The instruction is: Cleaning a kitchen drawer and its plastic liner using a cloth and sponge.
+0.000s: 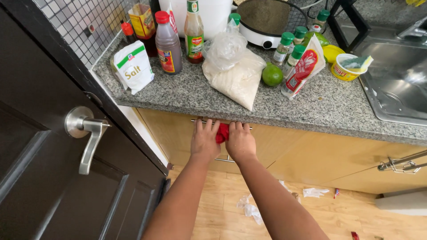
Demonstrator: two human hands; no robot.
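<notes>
Both of my hands press against a light wooden drawer front (pixel 284 146) just under the granite counter edge (pixel 311 113). My left hand (pixel 203 141) and my right hand (pixel 240 141) sit side by side, fingers up by the drawer's metal rail handle (pixel 224 159). A small red thing (pixel 222 132), cloth or plastic, is squeezed between the two hands; which hand holds it is unclear.
A dark door (pixel 53 169) with a silver lever handle (pixel 86 133) stands at my left. The counter holds a salt bag (pixel 133 66), sauce bottles (pixel 168 40), a bag of white grains (pixel 235 75), a lime (pixel 272 74), spice jars (pixel 284 46). A steel sink (pixel 400 84) is right. Paper scraps (pixel 250 209) litter the floor.
</notes>
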